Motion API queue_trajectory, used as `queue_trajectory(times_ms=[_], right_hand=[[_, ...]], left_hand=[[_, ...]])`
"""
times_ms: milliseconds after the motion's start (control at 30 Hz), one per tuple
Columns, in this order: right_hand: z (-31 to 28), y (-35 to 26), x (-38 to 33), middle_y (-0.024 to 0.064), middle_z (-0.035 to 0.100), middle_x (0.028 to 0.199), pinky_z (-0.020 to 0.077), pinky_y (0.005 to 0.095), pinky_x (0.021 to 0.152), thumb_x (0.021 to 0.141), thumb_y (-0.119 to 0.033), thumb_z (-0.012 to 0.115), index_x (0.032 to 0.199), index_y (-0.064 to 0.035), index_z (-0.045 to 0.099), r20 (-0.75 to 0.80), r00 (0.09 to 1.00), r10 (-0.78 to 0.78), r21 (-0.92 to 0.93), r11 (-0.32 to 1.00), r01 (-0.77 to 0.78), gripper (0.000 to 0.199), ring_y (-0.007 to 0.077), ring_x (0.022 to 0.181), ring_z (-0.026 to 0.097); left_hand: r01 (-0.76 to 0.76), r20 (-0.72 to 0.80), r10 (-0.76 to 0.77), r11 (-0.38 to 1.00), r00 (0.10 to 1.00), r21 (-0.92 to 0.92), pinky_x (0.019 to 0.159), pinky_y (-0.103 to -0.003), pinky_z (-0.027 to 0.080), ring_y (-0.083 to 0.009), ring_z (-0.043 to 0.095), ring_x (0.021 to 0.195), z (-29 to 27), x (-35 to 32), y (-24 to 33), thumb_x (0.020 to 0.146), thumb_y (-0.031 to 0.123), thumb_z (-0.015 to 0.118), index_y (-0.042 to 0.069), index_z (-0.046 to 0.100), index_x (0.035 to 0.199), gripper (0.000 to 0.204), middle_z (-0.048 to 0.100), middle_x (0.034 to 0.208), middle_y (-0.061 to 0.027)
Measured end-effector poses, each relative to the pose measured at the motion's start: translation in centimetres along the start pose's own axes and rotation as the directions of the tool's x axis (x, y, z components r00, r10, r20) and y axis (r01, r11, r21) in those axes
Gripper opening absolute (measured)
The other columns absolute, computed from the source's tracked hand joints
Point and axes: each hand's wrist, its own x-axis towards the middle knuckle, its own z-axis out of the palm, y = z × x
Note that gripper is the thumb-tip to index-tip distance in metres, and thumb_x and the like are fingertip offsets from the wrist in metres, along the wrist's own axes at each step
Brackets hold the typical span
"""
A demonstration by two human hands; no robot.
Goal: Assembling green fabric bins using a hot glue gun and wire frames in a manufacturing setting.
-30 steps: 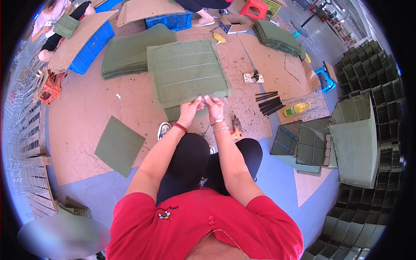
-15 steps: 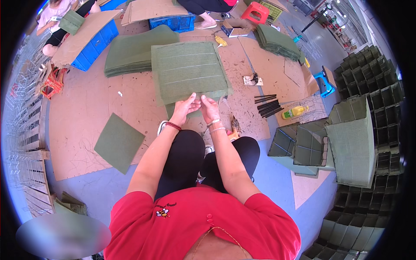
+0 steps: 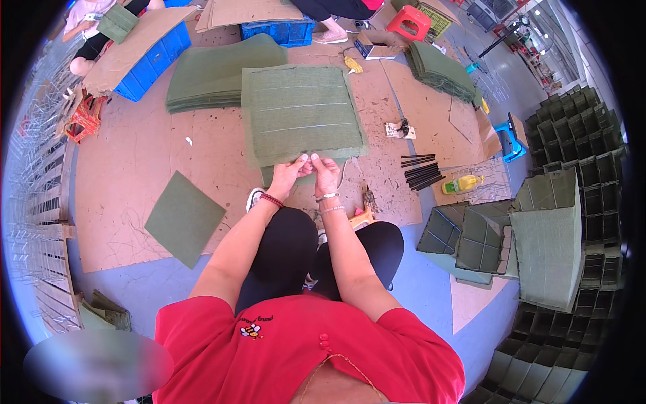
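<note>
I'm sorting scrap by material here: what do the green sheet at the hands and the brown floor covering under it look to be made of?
The green sheet looks like matte felt or coarse woven fabric: dull, fuzzy surface with pale stitched or creased lines across it. The floor covering looks like flattened cardboard: flat brown, scuffed, with cut edges. Both hands, left and right, pinch the sheet's near edge.

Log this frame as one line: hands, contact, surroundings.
left hand: pinching near edge of green felt panel | right hand: same edge | panel: flat on cardboard floor
</note>
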Motion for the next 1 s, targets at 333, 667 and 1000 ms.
queue_trajectory(times_ms=[333,667,1000], right_hand=[[0.8,-0.5,-1.6,0.0039,0.062,0.075,0.0449,0.0254,0.063,0.079,-0.009,0.066,0.073,-0.0059,0.059,0.07,0.992,0.104,0.049,0.993,-0.108,0.01,0.0114,0.068,0.056],[4.0,2.0,-2.5,0.0046,0.06,0.067,0.0447,0.0231,0.057,0.079,-0.005,0.066,0.075,-0.001,0.061,0.066,0.995,0.07,0.063,0.995,-0.074,0.007,0.011,0.058,0.054],[3.1,1.6,-1.8,0.005,0.061,0.066,0.0428,0.024,0.054,0.08,-0.008,0.065,0.071,-0.0028,0.06,0.086,0.996,0.037,0.049,0.998,-0.042,0.011,0.0109,0.058,0.054]], left_hand=[[-0.023,0.009,0.023,0.999,1.0,-0.022,0.067,-0.026,0.051,-0.0139,0.06,0.069,-1.2,-2.0,2.5,0.085,0.025,0.06,-0.003,0.063,0.084,0.028,0.063,0.078,-0.0075],[-0.032,-0.043,0.031,0.999,0.999,-0.032,0.067,-0.027,0.05,-0.0143,0.06,0.068,-3.9,-2.3,2.2,0.084,0.025,0.061,-0.004,0.064,0.083,0.029,0.063,0.076,-0.0081],[-0.041,0.0,0.041,0.999,0.999,-0.001,0.066,-0.027,0.051,-0.0139,0.06,0.066,-3.2,-1.6,1.8,0.084,0.025,0.062,-0.005,0.063,0.084,0.03,0.063,0.074,-0.008]])
